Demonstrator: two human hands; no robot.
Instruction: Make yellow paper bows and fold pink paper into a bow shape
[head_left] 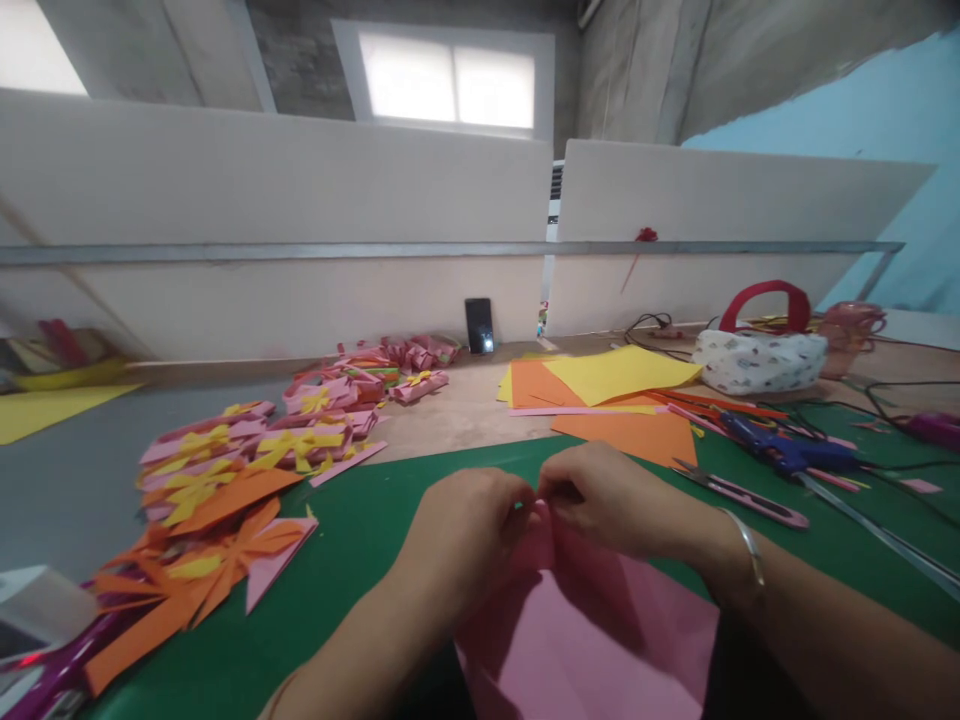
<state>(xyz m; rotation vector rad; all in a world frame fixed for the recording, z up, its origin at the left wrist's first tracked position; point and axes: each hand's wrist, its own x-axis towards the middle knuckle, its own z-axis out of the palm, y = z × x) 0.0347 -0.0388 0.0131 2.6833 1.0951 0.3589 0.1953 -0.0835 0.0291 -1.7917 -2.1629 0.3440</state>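
Note:
A pink sheet of paper or felt (600, 640) hangs over the near edge of the green mat (360, 560). Its far end is bunched or folded up between my fingers. My left hand (469, 520) pinches this end from the left. From the right, my right hand (611, 495) pinches the same end, its fingertips almost touching those of the left. Just beyond the right hand lies an orange sheet (637, 438), and pink-handled thread snips (750, 497) rest to its right.
Pink pieces with yellow bows (300, 440) and orange cutouts (225, 560) pile up on the left. Yellow sheets (622, 372) lie at the back. On the right are a blue glue gun (787, 445) with cords and a white bag (757, 360). A phone (479, 325) leans against the partition.

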